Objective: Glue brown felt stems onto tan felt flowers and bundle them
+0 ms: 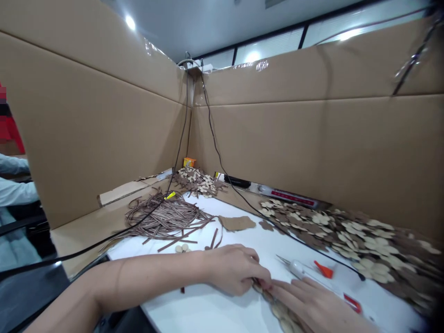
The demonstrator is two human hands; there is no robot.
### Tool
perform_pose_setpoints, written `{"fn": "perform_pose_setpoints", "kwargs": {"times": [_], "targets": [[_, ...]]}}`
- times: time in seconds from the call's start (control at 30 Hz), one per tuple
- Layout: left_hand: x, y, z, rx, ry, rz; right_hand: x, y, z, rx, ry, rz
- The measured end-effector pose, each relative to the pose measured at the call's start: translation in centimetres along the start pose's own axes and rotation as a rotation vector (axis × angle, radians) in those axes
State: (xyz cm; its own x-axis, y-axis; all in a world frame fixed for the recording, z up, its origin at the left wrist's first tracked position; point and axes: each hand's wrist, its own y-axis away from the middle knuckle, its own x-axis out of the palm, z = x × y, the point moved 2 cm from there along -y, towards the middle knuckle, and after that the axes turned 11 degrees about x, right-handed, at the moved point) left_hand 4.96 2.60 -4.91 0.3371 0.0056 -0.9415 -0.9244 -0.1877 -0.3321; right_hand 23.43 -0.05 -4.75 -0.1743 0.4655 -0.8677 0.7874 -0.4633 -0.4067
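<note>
Two hands meet over the white counter (194,317): left hand (232,270) and right hand (312,305), fingers (287,287) pinched closed on a chain of wooden discs (279,310), holding it between them.

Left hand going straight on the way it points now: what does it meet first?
The right hand, most likely: the fingertips of the left hand sit almost against its fingers, above the wooden pieces. Depth is hard to judge from this view.
</note>
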Motion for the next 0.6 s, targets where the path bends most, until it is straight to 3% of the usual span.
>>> {"fn": "perform_pose_setpoints", "kwargs": {"times": [0.27, 0.43, 0.6], "targets": [[-0.1, 0.1, -0.3, 0.085, -0.131, 0.048, 0.7, 0.6, -0.2, 0.117, -0.126, 0.191], [-0.2, 0.3, -0.5, 0.032, -0.06, 0.03, 0.3, 0.6, -0.3, 0.251, -0.22, 0.355], [-0.3, 0.4, -0.3, -0.01, -0.003, -0.003, -0.5, 0.2, 0.2, 0.312, -0.225, 0.426]]}}
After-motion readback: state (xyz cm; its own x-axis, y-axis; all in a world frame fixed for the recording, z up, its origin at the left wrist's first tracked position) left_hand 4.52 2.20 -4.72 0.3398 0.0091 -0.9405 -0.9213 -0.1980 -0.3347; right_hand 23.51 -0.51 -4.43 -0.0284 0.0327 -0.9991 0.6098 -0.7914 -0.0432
